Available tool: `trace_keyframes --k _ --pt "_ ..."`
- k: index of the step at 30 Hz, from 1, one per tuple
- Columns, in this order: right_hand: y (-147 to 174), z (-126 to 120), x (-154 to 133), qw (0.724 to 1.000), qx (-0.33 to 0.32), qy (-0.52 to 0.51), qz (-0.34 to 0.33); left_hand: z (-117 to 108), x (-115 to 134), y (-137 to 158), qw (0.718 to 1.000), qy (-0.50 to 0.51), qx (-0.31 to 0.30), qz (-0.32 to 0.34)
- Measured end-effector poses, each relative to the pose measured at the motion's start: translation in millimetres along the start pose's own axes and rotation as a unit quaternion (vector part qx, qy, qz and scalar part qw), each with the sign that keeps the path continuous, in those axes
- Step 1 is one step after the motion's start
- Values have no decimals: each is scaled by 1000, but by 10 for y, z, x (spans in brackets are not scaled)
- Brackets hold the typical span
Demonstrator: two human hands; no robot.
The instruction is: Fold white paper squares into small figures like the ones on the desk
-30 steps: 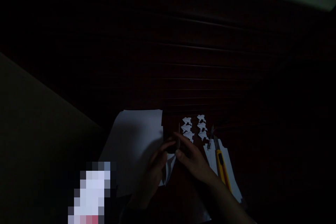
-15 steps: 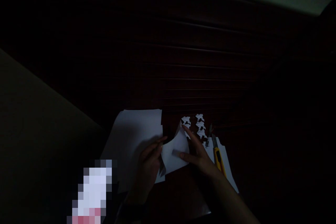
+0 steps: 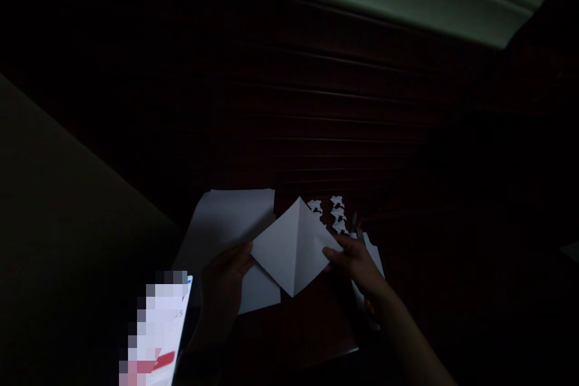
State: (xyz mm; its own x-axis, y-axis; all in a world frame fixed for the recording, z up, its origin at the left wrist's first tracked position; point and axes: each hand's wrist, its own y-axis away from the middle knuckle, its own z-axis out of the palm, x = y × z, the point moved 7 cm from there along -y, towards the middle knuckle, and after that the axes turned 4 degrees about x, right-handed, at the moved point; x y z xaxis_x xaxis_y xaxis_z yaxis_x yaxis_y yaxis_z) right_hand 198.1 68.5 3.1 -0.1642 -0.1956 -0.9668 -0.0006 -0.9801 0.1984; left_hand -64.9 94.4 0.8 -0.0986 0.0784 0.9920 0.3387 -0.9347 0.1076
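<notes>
A square sheet (image 3: 292, 247) is held up just above the dark tabletop (image 3: 316, 325), pinched at its left corner by the left hand (image 3: 224, 271) and at its right corner by the right hand (image 3: 355, 256); the fingers of both are closed on the paper. The sheet is turned like a diamond: one corner points away toward the wall, the opposite corner points back toward the person, and a crease is seen running between these two, so the long axis lies along that near-far line. It is judged that the paper is being opened out or squared up about this crease; this is best done with the two side corners kept level and lightly taut, so that the crease stays straight and no stray fold is pressed in. A larger sheet (image 3: 226, 220) lies flat beneath and to the left, small folded pieces (image 3: 332, 212) are lined up just beyond the right hand, and a phone (image 3: 158, 332) lies at the near left.
</notes>
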Motion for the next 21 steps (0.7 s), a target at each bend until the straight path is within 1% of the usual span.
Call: trace_keyframes --k 1,3,8,12,15,17,19,20,21 --pt "-8 -38 19 1000 8 -10 4 -29 -42 -20 1000 14 -4 -13" --pt "-48 -82 58 999 13 -35 7 -74 -120 -56 999 11 -12 -31" --pt "-230 -57 85 997 -2 -72 7 -111 -165 -112 997 -74 -24 -19" --pt "-372 -1 82 997 -10 -76 10 -109 -144 -180 994 -105 -1 -4" --pt "-442 -1 93 997 -12 -72 21 -130 -148 -238 992 -119 38 9" --pt "-465 -47 92 997 -1 -73 32 -178 -162 -258 991 -105 80 11" --pt "-474 -116 77 996 18 -74 35 -210 -161 -263 993 -54 102 19" --pt "-475 -142 71 996 23 -73 35 -207 -151 -264 995 -23 97 28" --pt "-475 -158 68 997 24 -70 33 -185 -140 -265 996 5 76 34"
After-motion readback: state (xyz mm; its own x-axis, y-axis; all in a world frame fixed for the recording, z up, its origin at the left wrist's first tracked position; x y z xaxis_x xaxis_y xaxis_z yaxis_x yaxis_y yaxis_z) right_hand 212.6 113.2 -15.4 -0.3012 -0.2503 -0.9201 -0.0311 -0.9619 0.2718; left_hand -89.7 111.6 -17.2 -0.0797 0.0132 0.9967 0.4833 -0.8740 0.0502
